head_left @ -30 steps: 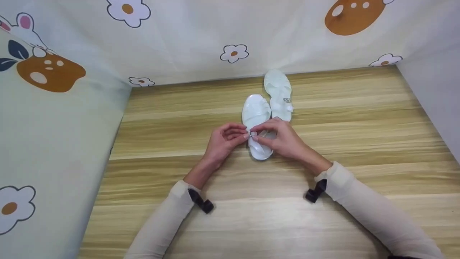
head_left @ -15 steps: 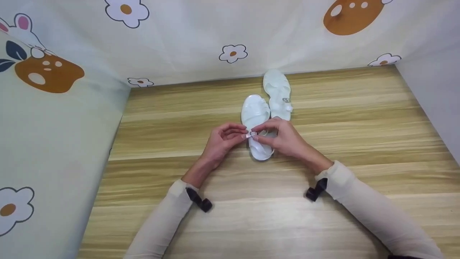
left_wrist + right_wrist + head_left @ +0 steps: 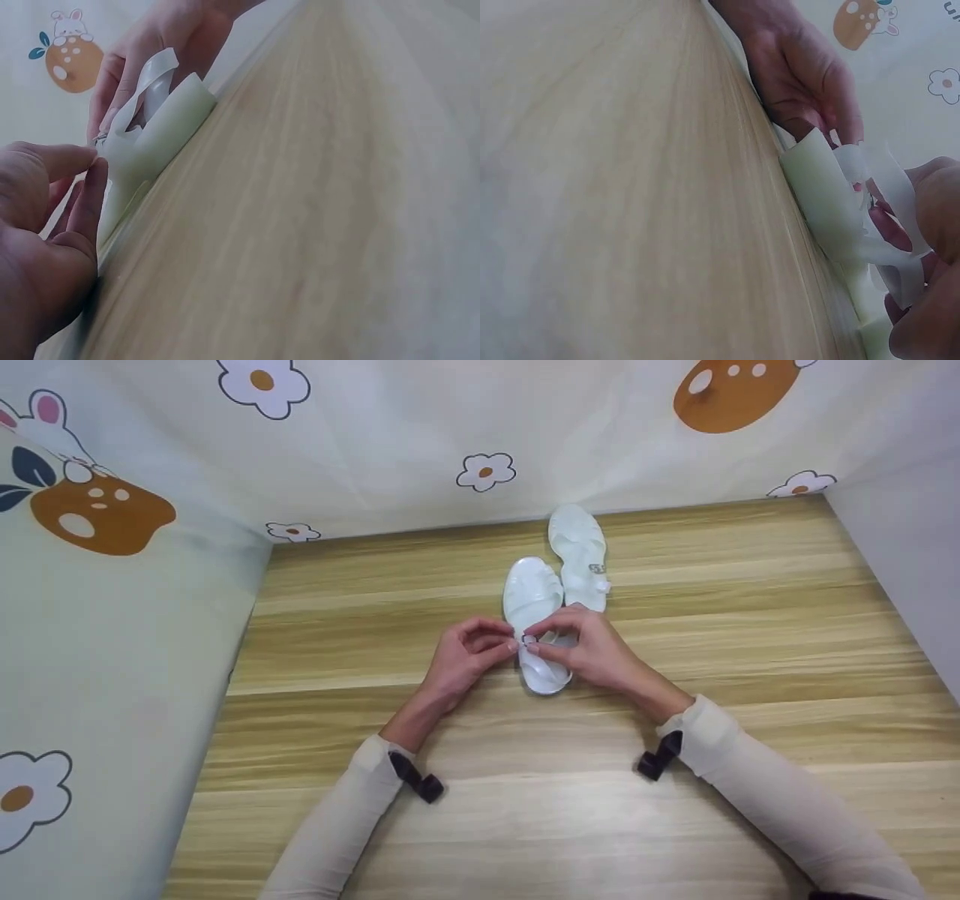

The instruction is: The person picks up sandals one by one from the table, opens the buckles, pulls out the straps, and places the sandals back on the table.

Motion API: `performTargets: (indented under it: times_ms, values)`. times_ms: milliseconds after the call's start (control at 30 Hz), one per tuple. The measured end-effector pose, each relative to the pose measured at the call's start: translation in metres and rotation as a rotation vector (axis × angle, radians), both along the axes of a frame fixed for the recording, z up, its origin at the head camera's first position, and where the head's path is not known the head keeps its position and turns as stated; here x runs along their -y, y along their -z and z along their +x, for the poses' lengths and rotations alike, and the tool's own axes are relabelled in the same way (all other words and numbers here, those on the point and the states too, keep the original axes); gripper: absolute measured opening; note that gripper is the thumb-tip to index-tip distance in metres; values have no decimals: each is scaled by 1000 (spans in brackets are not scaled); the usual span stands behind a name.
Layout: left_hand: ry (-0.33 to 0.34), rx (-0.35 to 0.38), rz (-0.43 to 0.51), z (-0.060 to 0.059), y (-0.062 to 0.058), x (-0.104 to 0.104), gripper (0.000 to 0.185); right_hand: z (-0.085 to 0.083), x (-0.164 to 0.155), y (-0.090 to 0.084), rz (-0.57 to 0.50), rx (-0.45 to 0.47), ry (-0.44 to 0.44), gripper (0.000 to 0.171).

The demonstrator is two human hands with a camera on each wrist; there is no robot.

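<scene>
A white sandal lies on the wood-patterned surface, toe pointing away from me. At its left side, a small metal buckle on the ankle strap sits between my fingertips. My right hand reaches over the sandal and pinches the strap at the buckle. From the left, my left hand pinches the strap end, thumb against fingers; its tip is mostly covered. In the left wrist view, the strap loops up over the heel. A second white sandal lies just beyond on the right, its heel partly behind my right hand.
A pale curtain-like wall with printed flowers and fruit rises behind the sandals. Similar patterned cloth stands at the left, and a plain pale wall at the right. The wood-grain surface stretches toward me.
Half a second ago a bit of white strap end showed beside the buckle; my left thumb now covers it, having shifted slightly. Both sandals stay in place, and my right hand has hardly moved.
</scene>
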State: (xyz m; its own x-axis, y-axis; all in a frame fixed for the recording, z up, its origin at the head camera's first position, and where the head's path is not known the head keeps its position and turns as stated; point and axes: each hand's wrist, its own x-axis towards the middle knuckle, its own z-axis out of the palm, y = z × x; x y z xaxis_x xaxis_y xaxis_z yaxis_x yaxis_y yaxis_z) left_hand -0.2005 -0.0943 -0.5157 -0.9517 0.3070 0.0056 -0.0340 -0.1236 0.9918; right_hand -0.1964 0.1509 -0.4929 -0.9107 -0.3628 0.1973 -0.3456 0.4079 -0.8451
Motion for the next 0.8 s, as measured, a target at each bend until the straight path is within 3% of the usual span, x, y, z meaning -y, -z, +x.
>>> performTargets:
  times_ms: [333, 567, 800]
  values:
    - [-69, 10, 36, 2, 0, -6, 24, -1, 0, 0, -29, 25, -13, 17]
    - [-143, -11, 11, 5, -1, -13, 20, -2, 0, 1, -38, 29, -11, 17]
    - [-143, -6, 49, 6, 0, -14, 19, -1, 1, 0, -41, 38, -8, 16]
